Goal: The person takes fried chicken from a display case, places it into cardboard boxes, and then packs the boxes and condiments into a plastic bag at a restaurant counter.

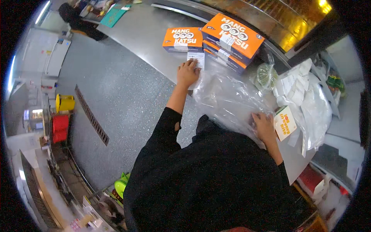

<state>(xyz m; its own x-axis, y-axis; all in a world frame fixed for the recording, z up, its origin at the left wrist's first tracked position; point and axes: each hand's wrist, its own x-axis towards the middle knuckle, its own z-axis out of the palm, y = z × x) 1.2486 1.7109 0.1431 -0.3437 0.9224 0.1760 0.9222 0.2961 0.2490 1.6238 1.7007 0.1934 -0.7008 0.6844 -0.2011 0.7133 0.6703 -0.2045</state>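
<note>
A clear plastic bag point(229, 95) spreads over the front of the steel counter, between my two hands. The fingers of my left hand point(187, 74) lie spread on a white printed slip point(197, 58), just beyond the bag's left end. My right hand point(264, 126) touches the bag's right end, thumb outward; whether it pinches the film is hard to tell. Behind the slip stands a single orange and dark blue carton point(182, 36). To its right is a stack of similar cartons, the top carton point(234, 34) bearing a white label.
A knotted bag of green contents point(265, 76) sits right of the stack. Beside it lie paper slips point(292, 84), more plastic bags point(316, 107) and a printed card point(285, 123). Left of the steel counter point(139, 32) is grey floor with a drain grate point(91, 114) and a yellow bucket point(65, 103).
</note>
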